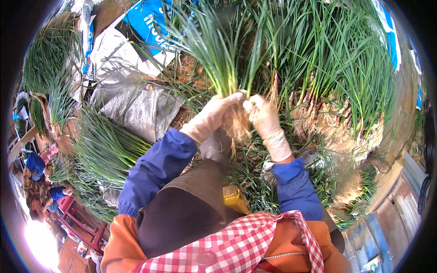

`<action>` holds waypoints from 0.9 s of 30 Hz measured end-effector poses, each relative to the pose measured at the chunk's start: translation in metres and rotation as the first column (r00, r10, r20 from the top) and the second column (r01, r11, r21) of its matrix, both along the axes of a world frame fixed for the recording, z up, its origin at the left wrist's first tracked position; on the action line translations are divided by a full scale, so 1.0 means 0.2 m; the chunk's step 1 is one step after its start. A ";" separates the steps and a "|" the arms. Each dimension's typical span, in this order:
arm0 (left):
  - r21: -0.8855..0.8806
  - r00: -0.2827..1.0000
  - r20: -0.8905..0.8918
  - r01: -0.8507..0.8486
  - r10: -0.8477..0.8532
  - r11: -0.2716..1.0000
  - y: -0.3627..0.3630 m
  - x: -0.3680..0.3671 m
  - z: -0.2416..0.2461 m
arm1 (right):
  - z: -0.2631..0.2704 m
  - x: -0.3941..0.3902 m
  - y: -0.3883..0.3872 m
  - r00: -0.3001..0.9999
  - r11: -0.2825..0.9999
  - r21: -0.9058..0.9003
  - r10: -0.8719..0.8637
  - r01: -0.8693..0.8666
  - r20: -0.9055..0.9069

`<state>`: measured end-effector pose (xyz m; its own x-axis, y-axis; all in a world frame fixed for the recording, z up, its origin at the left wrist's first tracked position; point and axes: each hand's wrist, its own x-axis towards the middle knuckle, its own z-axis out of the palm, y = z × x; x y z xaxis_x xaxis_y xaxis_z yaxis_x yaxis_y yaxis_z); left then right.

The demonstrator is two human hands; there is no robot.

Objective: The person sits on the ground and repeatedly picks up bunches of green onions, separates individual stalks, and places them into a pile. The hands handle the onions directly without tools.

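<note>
In its light glove, my left hand (216,111) is closed around the lower stems of a bunch of spring onions (220,65). The leaves fan upward, and pale stringy roots (238,128) hang below the grip. Close beside it, my right hand (264,114), gloved too and slightly blurred, pinches the base of a separate spring onion stalk (252,73). My fingertips partly hide where both sets of stems end. Directly right of my hands lies a large pile of spring onions (327,65), their reddish bases and tangled roots facing me.
A bundle of spring onions (106,146) lies left of my knee, near a grey plastic sheet (136,105). White and blue sacking (146,27) is spread ahead. Loose leaves (256,181) cover the ground between my legs. At far left, another person (37,181) is beside a red stool (80,221).
</note>
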<state>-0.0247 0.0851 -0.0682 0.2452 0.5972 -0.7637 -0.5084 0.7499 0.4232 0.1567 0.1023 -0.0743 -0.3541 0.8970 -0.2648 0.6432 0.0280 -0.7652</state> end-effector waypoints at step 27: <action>0.026 0.937 0.295 -0.202 0.185 0.979 -0.06 -0.03 -0.02 | -0.30 0.21 0.39 0.846 0.999 0.005 -0.035 0.038 0.532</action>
<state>-0.0303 0.0732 -0.0718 0.3263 0.6942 -0.6415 -0.7479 0.6047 0.2739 0.1990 0.1803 -0.1346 -0.1240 0.9045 -0.4081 0.9523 -0.0071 -0.3051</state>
